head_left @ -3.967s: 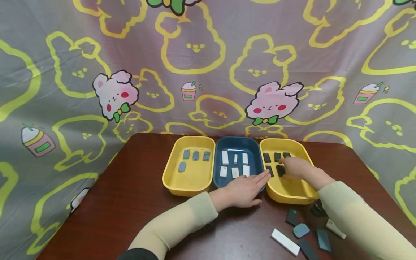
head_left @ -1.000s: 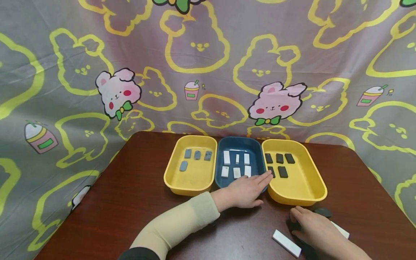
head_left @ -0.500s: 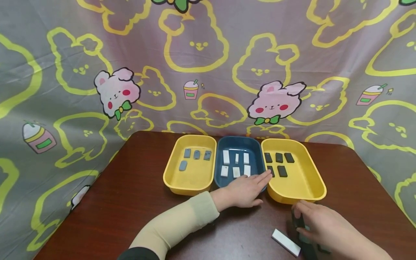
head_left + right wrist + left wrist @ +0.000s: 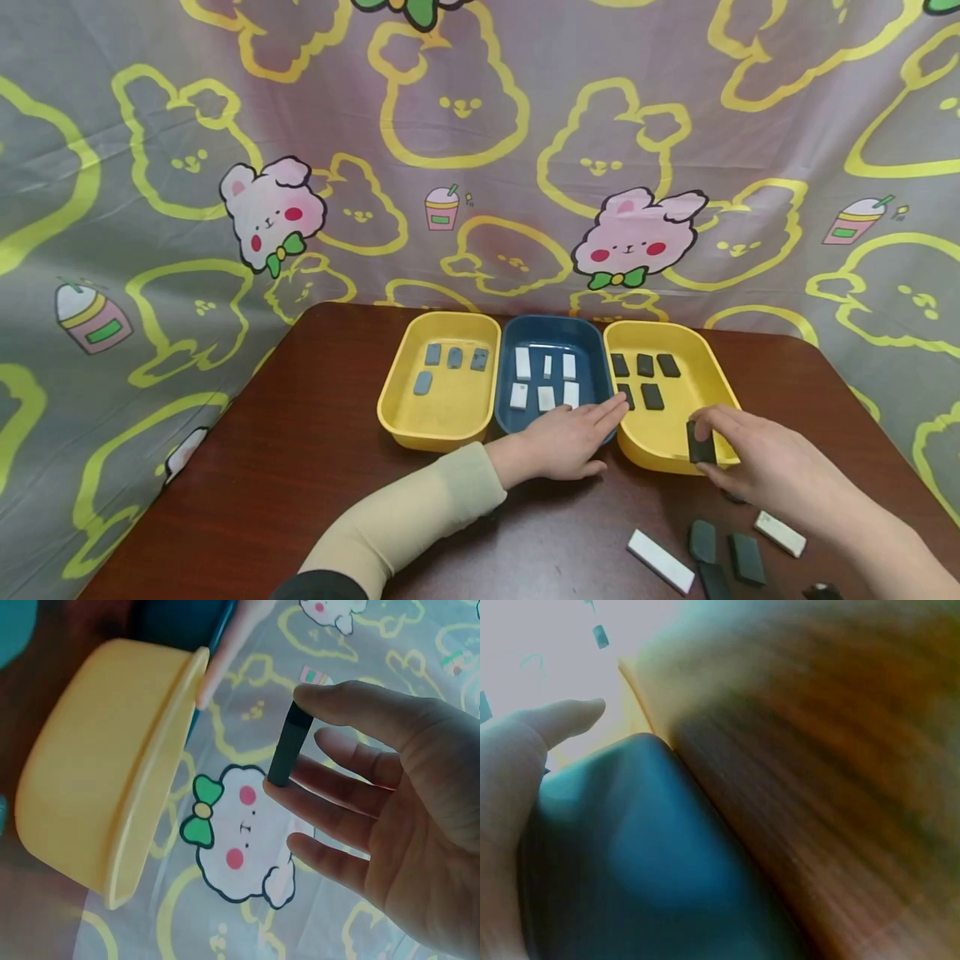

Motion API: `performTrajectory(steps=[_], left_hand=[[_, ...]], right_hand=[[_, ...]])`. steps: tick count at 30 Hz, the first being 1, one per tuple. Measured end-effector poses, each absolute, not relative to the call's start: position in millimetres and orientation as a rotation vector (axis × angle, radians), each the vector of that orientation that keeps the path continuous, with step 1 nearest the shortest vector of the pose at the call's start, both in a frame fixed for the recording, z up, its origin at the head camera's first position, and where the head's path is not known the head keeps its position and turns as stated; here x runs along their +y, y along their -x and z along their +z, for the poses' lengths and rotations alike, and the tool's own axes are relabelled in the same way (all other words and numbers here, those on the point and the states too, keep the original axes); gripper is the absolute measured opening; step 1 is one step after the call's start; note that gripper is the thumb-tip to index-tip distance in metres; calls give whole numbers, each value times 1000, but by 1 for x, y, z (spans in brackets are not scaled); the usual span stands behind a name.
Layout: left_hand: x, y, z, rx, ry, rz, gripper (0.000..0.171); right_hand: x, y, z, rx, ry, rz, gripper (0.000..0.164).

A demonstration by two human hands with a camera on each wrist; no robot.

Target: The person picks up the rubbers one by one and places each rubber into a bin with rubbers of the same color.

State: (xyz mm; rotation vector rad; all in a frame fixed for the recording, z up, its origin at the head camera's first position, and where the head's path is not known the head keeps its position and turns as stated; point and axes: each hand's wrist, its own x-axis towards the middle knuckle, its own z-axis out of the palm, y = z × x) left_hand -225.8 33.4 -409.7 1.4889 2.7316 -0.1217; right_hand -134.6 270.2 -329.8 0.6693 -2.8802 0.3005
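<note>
My right hand (image 4: 780,467) pinches a small black rectangular block (image 4: 702,443) between thumb and fingers, over the near rim of the right yellow bin (image 4: 678,429). In the right wrist view the block (image 4: 291,746) is seen edge-on, held at the fingertips. Several black blocks lie in two rows inside that bin. My left hand (image 4: 558,442) rests with straight fingers across the near corner of the blue bin (image 4: 555,319), fingertips at the right yellow bin's rim. The blue bin holds several white blocks, partly covered by this hand. Its side wall (image 4: 652,847) fills much of the left wrist view.
A left yellow bin (image 4: 442,417) holds several grey-blue blocks. Loose on the table before my right arm lie a white bar (image 4: 660,561), an off-white block (image 4: 780,533), a rounded grey-green block (image 4: 702,542) and several dark ones. A patterned cloth (image 4: 480,167) hangs behind.
My right hand left the right bin, reached to the loose pieces on the table, gripped a black block and lifted it to the bin's near rim. My left hand stayed put.
</note>
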Motion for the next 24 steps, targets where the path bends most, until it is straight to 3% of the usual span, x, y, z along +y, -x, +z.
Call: performTrajectory(steps=[10, 24], left_hand=[[35, 226, -410, 2734, -1502, -126, 85], [33, 227, -409, 2723, -1491, -124, 86]], right_hand=[[285, 172, -325, -2920, -539, 301, 46], [304, 218, -350, -3013, -503, 354, 39]])
